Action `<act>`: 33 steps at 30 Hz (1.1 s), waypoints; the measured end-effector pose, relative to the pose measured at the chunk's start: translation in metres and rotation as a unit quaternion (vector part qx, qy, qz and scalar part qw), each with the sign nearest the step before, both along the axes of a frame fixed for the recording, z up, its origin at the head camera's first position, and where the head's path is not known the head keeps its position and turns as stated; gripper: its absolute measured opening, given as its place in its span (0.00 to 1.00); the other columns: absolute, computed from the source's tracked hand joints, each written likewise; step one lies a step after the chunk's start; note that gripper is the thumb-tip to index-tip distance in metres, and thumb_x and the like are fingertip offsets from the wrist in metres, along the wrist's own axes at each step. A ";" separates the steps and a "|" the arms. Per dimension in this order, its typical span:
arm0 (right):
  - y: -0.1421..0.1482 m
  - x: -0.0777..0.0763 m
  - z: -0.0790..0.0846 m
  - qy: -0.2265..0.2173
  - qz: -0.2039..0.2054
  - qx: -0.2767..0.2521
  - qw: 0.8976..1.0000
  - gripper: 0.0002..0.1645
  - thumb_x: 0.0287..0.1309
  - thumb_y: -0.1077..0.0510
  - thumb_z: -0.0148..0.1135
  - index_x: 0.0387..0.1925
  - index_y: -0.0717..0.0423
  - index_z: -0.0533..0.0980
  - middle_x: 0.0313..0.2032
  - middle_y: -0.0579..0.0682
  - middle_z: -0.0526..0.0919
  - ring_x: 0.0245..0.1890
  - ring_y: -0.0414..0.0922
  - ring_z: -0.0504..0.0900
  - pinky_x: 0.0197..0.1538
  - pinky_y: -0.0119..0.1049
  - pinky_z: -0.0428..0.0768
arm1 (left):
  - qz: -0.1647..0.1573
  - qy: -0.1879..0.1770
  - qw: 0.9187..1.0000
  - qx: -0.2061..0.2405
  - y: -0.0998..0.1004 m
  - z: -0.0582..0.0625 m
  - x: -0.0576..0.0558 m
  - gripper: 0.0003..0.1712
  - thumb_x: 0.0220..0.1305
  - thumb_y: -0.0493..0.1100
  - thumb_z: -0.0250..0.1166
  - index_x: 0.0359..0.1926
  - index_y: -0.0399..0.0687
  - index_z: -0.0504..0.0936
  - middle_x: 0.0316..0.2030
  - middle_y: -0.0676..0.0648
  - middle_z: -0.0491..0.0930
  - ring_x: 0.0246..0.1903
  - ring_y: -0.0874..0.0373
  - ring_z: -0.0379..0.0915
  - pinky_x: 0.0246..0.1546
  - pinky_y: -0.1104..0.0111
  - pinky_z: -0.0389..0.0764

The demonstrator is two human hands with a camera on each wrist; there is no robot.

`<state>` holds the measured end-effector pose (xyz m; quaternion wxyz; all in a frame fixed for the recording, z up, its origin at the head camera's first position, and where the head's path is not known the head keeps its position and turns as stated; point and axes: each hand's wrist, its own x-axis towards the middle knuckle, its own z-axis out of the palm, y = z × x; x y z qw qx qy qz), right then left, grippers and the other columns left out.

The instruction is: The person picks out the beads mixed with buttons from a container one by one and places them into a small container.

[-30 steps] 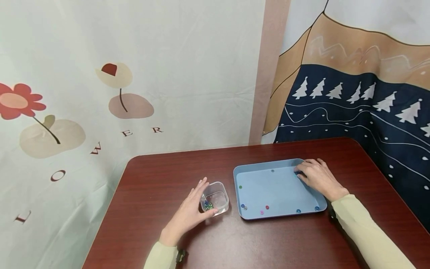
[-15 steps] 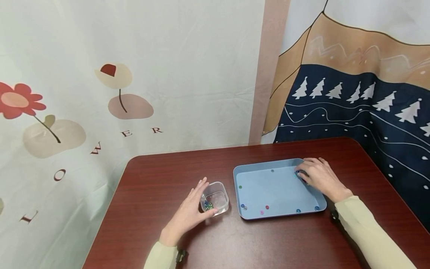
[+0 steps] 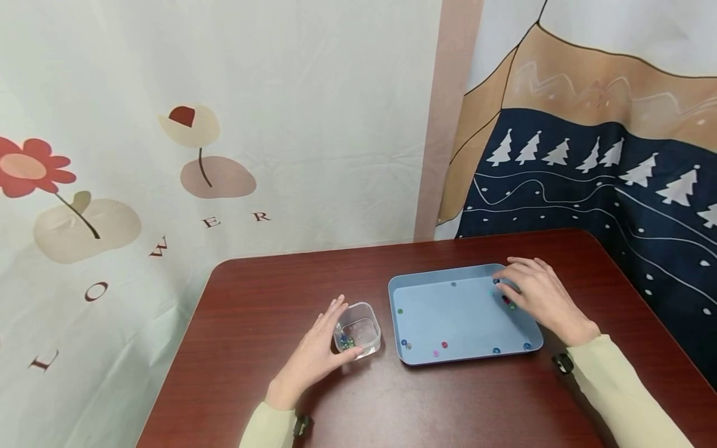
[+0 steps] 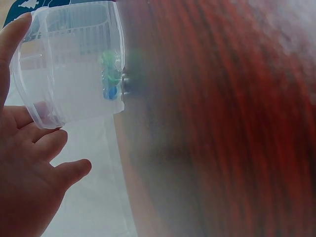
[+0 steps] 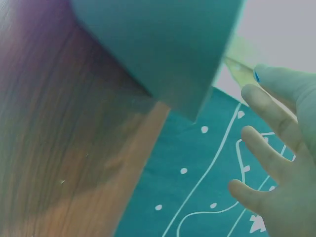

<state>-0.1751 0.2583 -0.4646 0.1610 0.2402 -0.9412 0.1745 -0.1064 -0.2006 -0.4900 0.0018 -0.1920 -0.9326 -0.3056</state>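
Note:
A clear square plastic container stands on the table, its side held between the thumb and fingers of my left hand. Several green and blue beads lie at its bottom. Over the far right corner of the blue tray, my right hand pinches a small blue bead between thumb and index finger. The blue bead also shows at the fingertips in the right wrist view, where the other fingers are spread. Just below that hand lie a dark red bead and a green one.
More beads are scattered around the tray: a red bead, a pink bead, a green bead and several blue ones along the near side. Container and tray stand side by side on the dark red wooden table. Printed curtains hang behind.
My right hand has lifted and shifted slightly right, with a blue bead at its fingertips. The red and green beads beneath it have come into sight. The left hand has stayed still.

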 end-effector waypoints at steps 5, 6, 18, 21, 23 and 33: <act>-0.010 0.007 0.008 0.005 -0.001 -0.016 1.000 0.15 0.54 0.63 0.78 0.45 0.57 0.86 0.46 0.58 0.88 0.62 0.63 0.75 0.64 0.71 0.68 | 0.001 -0.002 1.000 -0.002 -0.001 -0.001 -0.001 0.54 0.58 0.60 0.76 0.78 0.43 0.63 0.81 0.46 0.54 0.80 0.48 0.47 0.77 0.45 0.52; -0.013 0.008 0.010 0.007 -0.001 -0.022 1.000 0.16 0.54 0.63 0.78 0.45 0.57 0.86 0.46 0.58 0.88 0.62 0.63 0.75 0.64 0.71 0.68 | 0.000 -0.001 1.000 -0.003 -0.001 -0.002 -0.001 0.54 0.58 0.60 0.76 0.78 0.42 0.63 0.81 0.46 0.54 0.79 0.48 0.47 0.77 0.45 0.52; -0.044 0.021 0.015 0.041 0.018 -0.082 0.996 0.15 0.51 0.64 0.79 0.43 0.55 0.86 0.45 0.56 0.89 0.62 0.60 0.76 0.67 0.70 0.66 | -0.001 -0.002 1.000 0.001 -0.001 -0.002 -0.001 0.54 0.59 0.60 0.76 0.77 0.41 0.63 0.80 0.44 0.55 0.80 0.50 0.46 0.78 0.45 0.51; -0.053 0.023 0.015 0.048 0.031 -0.089 0.994 0.16 0.50 0.64 0.79 0.42 0.55 0.86 0.44 0.54 0.89 0.62 0.60 0.76 0.67 0.70 0.67 | -0.001 -0.002 1.000 0.001 -0.001 -0.001 0.000 0.54 0.59 0.60 0.76 0.77 0.41 0.64 0.80 0.44 0.55 0.80 0.51 0.46 0.78 0.45 0.51; -0.059 0.024 0.014 0.056 0.041 -0.094 0.993 0.16 0.49 0.63 0.80 0.42 0.54 0.87 0.44 0.53 0.89 0.62 0.59 0.77 0.67 0.68 0.68 | -0.001 -0.002 1.000 0.000 -0.001 -0.001 0.000 0.54 0.59 0.60 0.76 0.77 0.41 0.63 0.80 0.45 0.55 0.80 0.51 0.46 0.78 0.45 0.51; -0.093 0.030 0.015 0.052 0.078 -0.135 0.986 0.15 0.52 0.61 0.80 0.43 0.51 0.87 0.44 0.47 0.89 0.64 0.55 0.77 0.67 0.65 0.69 | -0.003 0.000 1.000 0.006 -0.001 0.001 0.001 0.53 0.59 0.60 0.76 0.77 0.41 0.64 0.80 0.43 0.56 0.80 0.50 0.46 0.78 0.44 0.52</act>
